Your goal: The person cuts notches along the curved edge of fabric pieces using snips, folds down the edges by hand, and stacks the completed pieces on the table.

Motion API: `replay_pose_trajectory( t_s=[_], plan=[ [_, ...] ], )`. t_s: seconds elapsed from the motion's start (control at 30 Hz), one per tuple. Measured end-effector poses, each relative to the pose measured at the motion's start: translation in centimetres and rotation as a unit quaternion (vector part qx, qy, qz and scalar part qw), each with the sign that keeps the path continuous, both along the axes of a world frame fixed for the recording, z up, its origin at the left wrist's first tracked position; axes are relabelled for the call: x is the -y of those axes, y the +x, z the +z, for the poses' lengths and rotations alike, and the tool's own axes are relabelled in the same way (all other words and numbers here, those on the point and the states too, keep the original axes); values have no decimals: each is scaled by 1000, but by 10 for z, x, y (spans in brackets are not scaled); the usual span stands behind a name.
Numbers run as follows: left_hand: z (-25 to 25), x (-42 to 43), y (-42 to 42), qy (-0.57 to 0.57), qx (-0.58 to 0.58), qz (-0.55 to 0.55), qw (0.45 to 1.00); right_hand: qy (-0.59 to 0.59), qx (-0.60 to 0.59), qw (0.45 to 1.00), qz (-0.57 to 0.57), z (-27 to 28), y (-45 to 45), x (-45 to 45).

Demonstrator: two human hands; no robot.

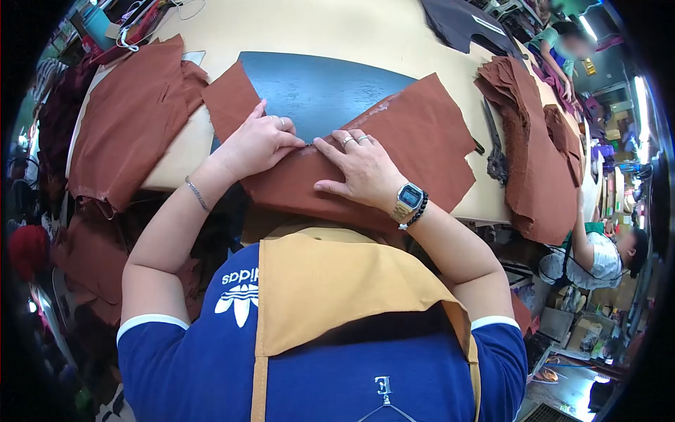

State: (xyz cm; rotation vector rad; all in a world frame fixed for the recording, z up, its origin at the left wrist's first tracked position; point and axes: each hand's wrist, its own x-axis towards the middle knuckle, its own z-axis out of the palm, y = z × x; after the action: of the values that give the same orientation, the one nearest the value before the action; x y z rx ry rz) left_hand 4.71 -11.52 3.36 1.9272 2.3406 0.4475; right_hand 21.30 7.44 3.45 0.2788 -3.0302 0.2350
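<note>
A rust-brown fabric piece [415, 133] lies over a dark board [316, 88] at the table's near edge, its upper edge slanting across the board. My left hand [264, 141] pinches the fabric's edge near the board's middle, thumb and index finger together and the other fingers raised. Just right of it, my right hand [358, 162] lies on the fabric with its fingers spread and its index fingertip by the same edge. A brown flap of fabric [235, 102] covers the board's left side.
Brown fabric stacks lie on the table [204, 24] at the left [133, 126] and right [531, 155]. Scissors [494, 141] rest beside the right stack. Dark fabric [471, 24] is at the back right. Two people, one farther back [555, 56] and one lower [598, 257], are at the right.
</note>
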Motion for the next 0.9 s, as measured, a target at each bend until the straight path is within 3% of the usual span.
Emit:
replay_pose_trajectory(
  t_s=[0.9],
  plan=[
    [1, 16, -20, 36, -72, -7, 997, 7, 98, 995, -8, 18, -18, 13]
  ],
)
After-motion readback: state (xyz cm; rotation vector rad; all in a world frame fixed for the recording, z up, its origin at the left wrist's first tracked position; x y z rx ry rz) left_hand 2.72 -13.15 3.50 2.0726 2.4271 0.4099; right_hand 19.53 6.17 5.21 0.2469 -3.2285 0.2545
